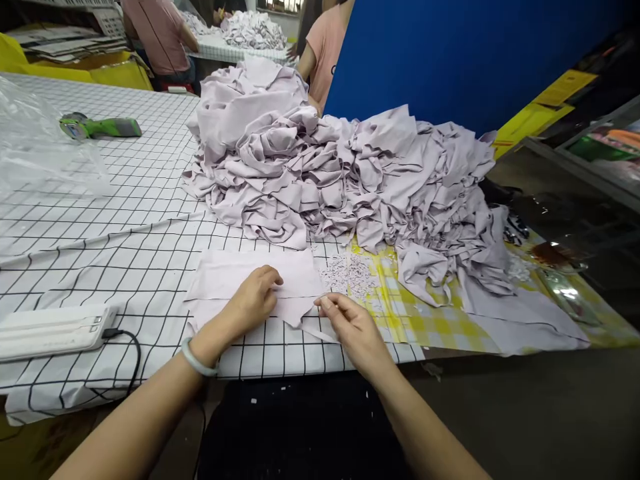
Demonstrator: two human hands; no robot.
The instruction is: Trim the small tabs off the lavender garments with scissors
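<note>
A flat pale lilac fabric piece [295, 272] lies on the table in front of me, with a dark line running across it. My left hand [257, 293] rests on the middle of this piece, its fingers loosely bent and a little apart, gripping nothing that I can see. At the piece's right edge, my right hand [350, 323] pinches the fabric between thumb and fingertips. A narrow strip of the cloth trails below that pinch. Just beyond rises a big heap of crumpled lilac fabric [280, 160].
Small white scraps [350, 275] lie right of the piece, partly on yellow checked plastic [440, 327]. A white power bank [55, 330] with a black cable sits left. Farther back are a green-and-black handheld tool [100, 127] and clear plastic [45, 147]. A blue panel [450, 60] stands behind; people work beyond.
</note>
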